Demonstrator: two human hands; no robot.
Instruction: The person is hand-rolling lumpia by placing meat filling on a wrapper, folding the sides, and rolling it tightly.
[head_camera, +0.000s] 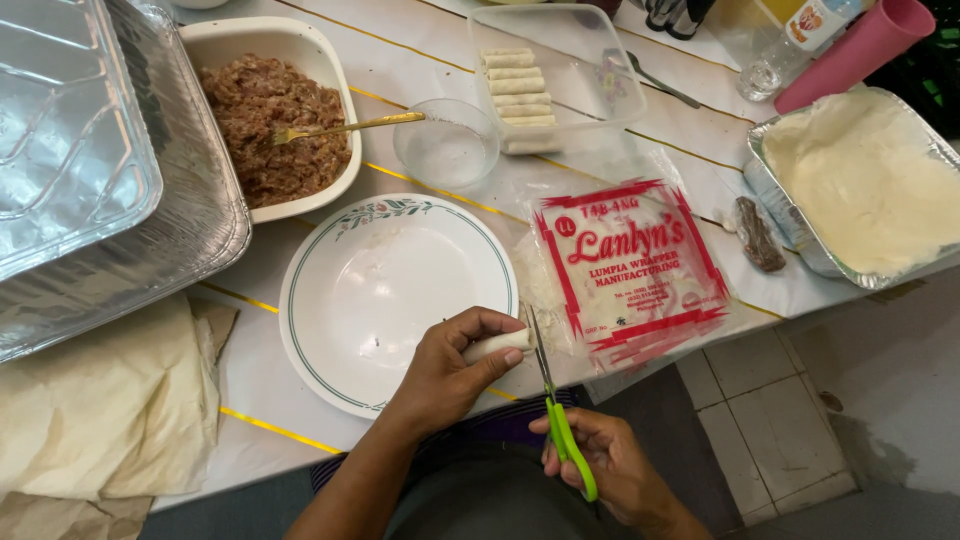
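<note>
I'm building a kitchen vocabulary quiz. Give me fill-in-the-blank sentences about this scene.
1. The right hand holds green-handled ____.
2. The left hand holds a wrapped roll over the edge of the white ____.
3. A gold ____ rests in the dish of minced meat.

Missing words: scissors; plate; fork.

White table (420, 60) (gold-striped); pale tiled floor (770, 420).

A pale, slim rolled wrapper (497, 345) lies level over the plate's edge; green-handled steel scissors (556, 415) stand upright, blades touching its end.
</note>
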